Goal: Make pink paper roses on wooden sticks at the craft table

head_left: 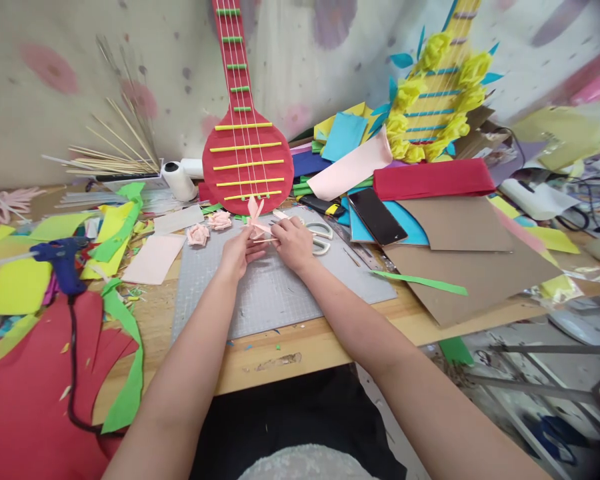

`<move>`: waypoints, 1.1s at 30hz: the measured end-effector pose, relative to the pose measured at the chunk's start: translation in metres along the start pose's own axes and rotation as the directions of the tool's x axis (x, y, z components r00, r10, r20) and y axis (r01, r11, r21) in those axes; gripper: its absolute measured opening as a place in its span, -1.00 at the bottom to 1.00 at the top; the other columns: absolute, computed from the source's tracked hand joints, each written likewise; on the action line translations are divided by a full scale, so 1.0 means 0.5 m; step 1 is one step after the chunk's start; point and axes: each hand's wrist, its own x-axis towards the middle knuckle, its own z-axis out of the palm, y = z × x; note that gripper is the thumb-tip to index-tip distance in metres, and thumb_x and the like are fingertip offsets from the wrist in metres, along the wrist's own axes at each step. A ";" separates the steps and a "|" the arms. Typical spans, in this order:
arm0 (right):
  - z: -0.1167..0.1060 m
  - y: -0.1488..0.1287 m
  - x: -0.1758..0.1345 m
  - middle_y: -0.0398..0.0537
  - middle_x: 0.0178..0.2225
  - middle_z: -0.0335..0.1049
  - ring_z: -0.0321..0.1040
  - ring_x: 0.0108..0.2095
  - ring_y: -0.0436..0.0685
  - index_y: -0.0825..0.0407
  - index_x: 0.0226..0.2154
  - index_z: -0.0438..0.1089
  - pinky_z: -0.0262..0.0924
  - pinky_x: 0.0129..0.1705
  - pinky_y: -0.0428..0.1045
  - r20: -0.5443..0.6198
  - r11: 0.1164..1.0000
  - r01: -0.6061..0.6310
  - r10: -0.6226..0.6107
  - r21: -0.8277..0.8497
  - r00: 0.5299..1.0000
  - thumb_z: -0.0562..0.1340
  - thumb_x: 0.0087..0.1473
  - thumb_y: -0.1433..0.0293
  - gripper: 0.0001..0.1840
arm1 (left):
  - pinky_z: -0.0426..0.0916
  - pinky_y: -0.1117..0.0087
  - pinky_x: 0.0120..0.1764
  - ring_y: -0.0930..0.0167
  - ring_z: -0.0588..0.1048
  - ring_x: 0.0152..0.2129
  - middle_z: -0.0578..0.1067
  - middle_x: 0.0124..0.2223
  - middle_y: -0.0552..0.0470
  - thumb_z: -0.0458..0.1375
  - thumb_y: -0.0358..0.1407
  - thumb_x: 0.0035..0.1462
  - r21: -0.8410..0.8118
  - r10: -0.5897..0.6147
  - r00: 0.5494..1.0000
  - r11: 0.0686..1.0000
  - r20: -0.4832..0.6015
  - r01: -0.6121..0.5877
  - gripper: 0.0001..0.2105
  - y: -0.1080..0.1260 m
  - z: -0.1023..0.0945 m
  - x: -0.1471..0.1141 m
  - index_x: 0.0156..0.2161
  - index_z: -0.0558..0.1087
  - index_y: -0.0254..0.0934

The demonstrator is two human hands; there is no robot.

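**Pink flower in hand: crushed petals are the main risk**

Pink flower [255, 217] is held over the mat [275, 300], toward its far edge, mid-desk [340, 329]. Left hand [240, 252]: fingers pinched on the flower's base. Right hand [294, 241]: fingers closed, apparently on a thin stick [265, 241]; contact is small and part hidden, so not certain.

Could go wrong:
- Squeeze too hard or slip the stick: petals crease or tear.
- Left forearm snags the cord [71, 373] near the desk's front edge: glue gun [65, 260] gets dragged.
- Right hand knocks the scissors [322, 240] just beside it.

Containers: low box [153, 181] by the desk's back edge, left part. Wooden sticks [113, 162] lie across it and poke out; bottom hidden.
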 end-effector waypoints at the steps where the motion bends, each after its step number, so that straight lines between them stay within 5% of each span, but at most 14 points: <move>1: 0.000 -0.001 -0.001 -0.01 -0.26 0.35 0.10 -0.18 0.16 0.02 -0.32 0.35 -0.03 -0.20 0.00 -0.012 1.000 0.014 -0.014 -0.003 1.000 0.02 0.11 0.41 -0.79 | 0.38 0.50 -0.53 0.48 0.48 -0.58 0.48 -0.45 -0.02 0.09 -0.30 0.03 -0.025 -0.019 1.000 0.999 0.015 0.019 -0.87 0.001 -0.001 0.000 -0.39 0.37 -0.36; 9: 0.004 -0.008 -0.003 0.03 -0.28 0.36 0.13 -0.19 0.17 0.05 -0.33 0.33 -0.04 -0.18 0.01 -0.027 0.999 0.028 -0.027 0.027 0.999 0.08 0.06 0.39 -0.85 | 0.41 0.46 -0.45 0.46 0.50 -0.56 0.47 -0.50 0.04 0.13 -0.51 -0.08 -0.104 0.040 0.998 0.994 -0.040 -0.044 -0.91 -0.005 -0.006 0.014 -0.47 0.30 -0.35; 15: -0.008 -0.028 -0.008 0.02 -0.36 0.39 0.27 -0.31 0.15 0.08 -0.19 0.23 0.00 -0.31 -0.03 0.050 0.982 -0.090 0.083 0.168 0.995 0.02 0.06 0.05 -0.54 | 0.40 0.40 -0.41 0.46 0.48 -0.59 0.44 -0.54 0.09 0.18 -0.38 -0.07 -0.068 0.243 0.949 0.963 -0.202 -0.261 -0.88 -0.029 0.003 0.035 -0.45 0.28 -0.31; 20: -0.020 -0.052 -0.014 0.02 -0.33 0.39 0.31 -0.31 0.12 0.10 -0.19 0.19 0.04 -0.32 -0.06 0.090 0.963 -0.112 0.092 0.244 0.992 -0.06 0.14 0.12 -0.60 | 0.39 0.41 -0.37 0.47 0.49 -0.56 0.44 -0.55 0.13 0.21 -0.31 -0.10 -0.119 0.325 0.910 0.924 -0.259 -0.364 -0.81 -0.036 0.004 0.048 -0.45 0.25 -0.28; 25: -0.011 -0.062 -0.014 0.05 -0.22 0.37 0.28 -0.18 0.11 0.09 -0.19 0.21 0.08 -0.28 -0.06 0.128 0.950 -0.065 0.027 0.307 0.991 -0.09 0.19 0.25 -0.69 | 0.37 0.43 -0.38 0.44 0.50 -0.49 0.46 -0.51 0.10 0.20 -0.30 -0.10 -0.137 0.339 0.905 0.914 -0.255 -0.381 -0.85 -0.039 0.006 0.049 -0.43 0.32 -0.30; 29: 0.002 -0.053 -0.009 0.09 -0.14 0.35 0.28 -0.14 0.12 0.10 -0.10 0.21 0.10 -0.26 -0.05 0.148 0.946 -0.135 0.094 0.296 0.984 -0.09 0.18 0.34 -0.69 | 0.37 0.44 -0.36 0.49 0.48 -0.51 0.47 -0.50 0.10 0.13 -0.41 -0.06 -0.154 0.299 0.926 0.928 -0.233 -0.338 -0.98 -0.042 0.015 0.044 -0.44 0.36 -0.32; 33: 0.003 -0.035 -0.005 0.01 -0.14 0.38 0.31 -0.16 0.14 0.03 -0.13 0.26 0.13 -0.26 -0.03 0.166 0.918 -0.233 0.188 0.320 0.968 -0.04 0.15 0.32 -0.70 | 0.38 0.43 -0.30 0.50 0.48 -0.51 0.46 -0.51 0.09 0.06 -0.52 -0.10 -0.197 0.214 0.968 0.951 -0.132 -0.237 -0.90 -0.038 0.021 0.036 -0.46 0.37 -0.32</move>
